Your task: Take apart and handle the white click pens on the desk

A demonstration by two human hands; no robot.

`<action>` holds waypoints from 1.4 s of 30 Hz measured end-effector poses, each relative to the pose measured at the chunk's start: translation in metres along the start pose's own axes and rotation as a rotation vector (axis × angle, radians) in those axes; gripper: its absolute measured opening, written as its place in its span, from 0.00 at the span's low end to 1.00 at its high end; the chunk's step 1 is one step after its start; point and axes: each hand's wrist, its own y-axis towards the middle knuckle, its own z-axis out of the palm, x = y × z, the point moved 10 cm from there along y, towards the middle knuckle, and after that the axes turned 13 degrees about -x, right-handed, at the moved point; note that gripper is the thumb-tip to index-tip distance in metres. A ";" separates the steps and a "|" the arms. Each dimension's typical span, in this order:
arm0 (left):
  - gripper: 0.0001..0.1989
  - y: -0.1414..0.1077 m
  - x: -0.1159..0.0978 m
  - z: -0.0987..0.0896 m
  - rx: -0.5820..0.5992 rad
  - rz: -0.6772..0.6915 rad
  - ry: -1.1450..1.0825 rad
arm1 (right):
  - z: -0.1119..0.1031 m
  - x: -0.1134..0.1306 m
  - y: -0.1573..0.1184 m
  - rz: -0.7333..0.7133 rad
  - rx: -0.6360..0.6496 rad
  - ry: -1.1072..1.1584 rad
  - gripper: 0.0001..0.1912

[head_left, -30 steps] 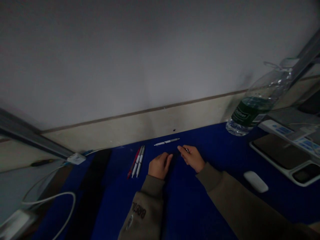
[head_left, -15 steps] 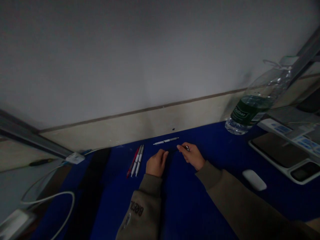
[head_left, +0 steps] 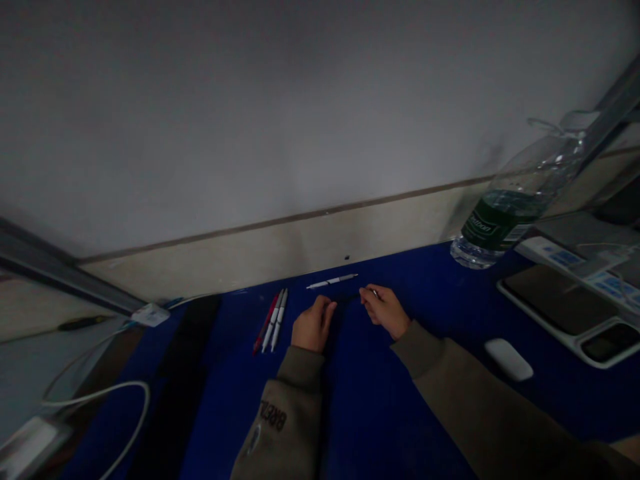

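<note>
My left hand (head_left: 311,325) is closed, thumb and fingertips pinched together above the blue surface (head_left: 370,400); what it holds, if anything, is hidden. To its right, my right hand (head_left: 386,312) pinches a small slim piece with a shiny metal end, mostly covered by the fingers. A faint dark line shows between the two hands, too dim to name. Behind them a white pen (head_left: 332,282) lies crosswise near the wall. Left of my left hand, a red pen (head_left: 266,325) and two white pens (head_left: 275,323) lie side by side.
A large water bottle (head_left: 505,213) stands at the back right. In front of it are a scale-like device (head_left: 555,300) and a white mouse-shaped object (head_left: 509,359). At left lie a dark strip (head_left: 185,340) and a white cable (head_left: 145,407). A wall (head_left: 300,247) bounds the back.
My right hand's fingers have curled in and shifted slightly, so less of the shiny end shows. My left hand and the pens lying on the surface have stayed in place.
</note>
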 end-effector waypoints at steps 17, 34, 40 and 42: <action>0.18 0.000 0.002 0.004 0.034 0.006 0.106 | 0.000 0.002 -0.002 0.011 -0.022 0.003 0.19; 0.15 0.000 0.004 0.004 0.041 -0.039 0.094 | 0.001 0.003 -0.002 -0.011 -0.016 -0.014 0.18; 0.12 -0.001 0.000 -0.001 0.013 -0.070 0.053 | 0.001 0.004 -0.003 -0.006 -0.017 -0.022 0.21; 0.12 0.000 0.000 -0.001 0.013 -0.074 0.053 | 0.001 0.005 -0.003 -0.012 -0.015 -0.015 0.21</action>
